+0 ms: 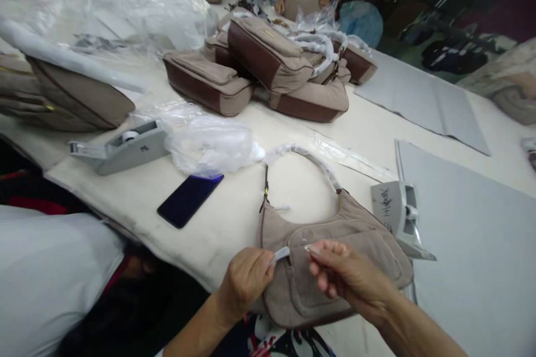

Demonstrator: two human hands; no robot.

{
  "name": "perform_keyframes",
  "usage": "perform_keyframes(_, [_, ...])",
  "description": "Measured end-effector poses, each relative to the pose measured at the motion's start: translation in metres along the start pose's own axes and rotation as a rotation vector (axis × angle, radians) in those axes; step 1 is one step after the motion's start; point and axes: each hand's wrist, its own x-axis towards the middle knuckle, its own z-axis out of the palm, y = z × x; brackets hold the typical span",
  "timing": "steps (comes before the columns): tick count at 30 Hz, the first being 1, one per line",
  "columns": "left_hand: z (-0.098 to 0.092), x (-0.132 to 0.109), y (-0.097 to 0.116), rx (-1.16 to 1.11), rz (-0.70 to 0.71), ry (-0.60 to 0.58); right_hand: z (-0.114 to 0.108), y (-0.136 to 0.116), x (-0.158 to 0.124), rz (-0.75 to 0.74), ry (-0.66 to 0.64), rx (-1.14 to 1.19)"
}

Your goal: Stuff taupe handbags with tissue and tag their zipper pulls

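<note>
A taupe ribbed shoulder bag (330, 268) with brown piping lies on the table in front of me, its plastic-wrapped handle (304, 152) curving away from me. Over the front pocket, my left hand (249, 279) is closed in a pinch on a whitish wrapped zipper pull (281, 255). My right hand (341, 270) hovers just to the right, thumb and forefinger pinching a small clear piece of tape (309, 247). Its other fingers curl loosely below. To the right of the bag stands a grey tape dispenser (393, 206) with handwriting on it.
A dark phone (190, 201), a second tape dispenser (134, 148) and crumpled clear plastic (209, 142) lie to the left. Several similar bags (268, 61) are piled farther back. Grey sheets (473, 234) cover the right side. A person's white sleeve (46, 279) is close at left; another person stands across the table.
</note>
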Motion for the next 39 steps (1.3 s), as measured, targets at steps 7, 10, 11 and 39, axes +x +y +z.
perform_keyframes(7, [0.002, -0.004, -0.008, -0.037, 0.086, 0.011, 0.036, 0.0, 0.027, 0.105, 0.008, -0.112])
perform_keyframes(10, [0.004, -0.009, -0.012, -0.038, 0.134, 0.002, 0.039, 0.002, 0.03, 0.111, 0.067, -0.145])
perform_keyframes(11, [0.005, -0.01, -0.014, -0.037, 0.147, 0.001, 0.039, 0.002, 0.032, 0.118, 0.085, -0.166])
perform_keyframes(39, [0.014, -0.007, -0.014, -0.177, 0.182, -0.046, 0.046, 0.014, 0.016, 0.193, 0.243, -0.22])
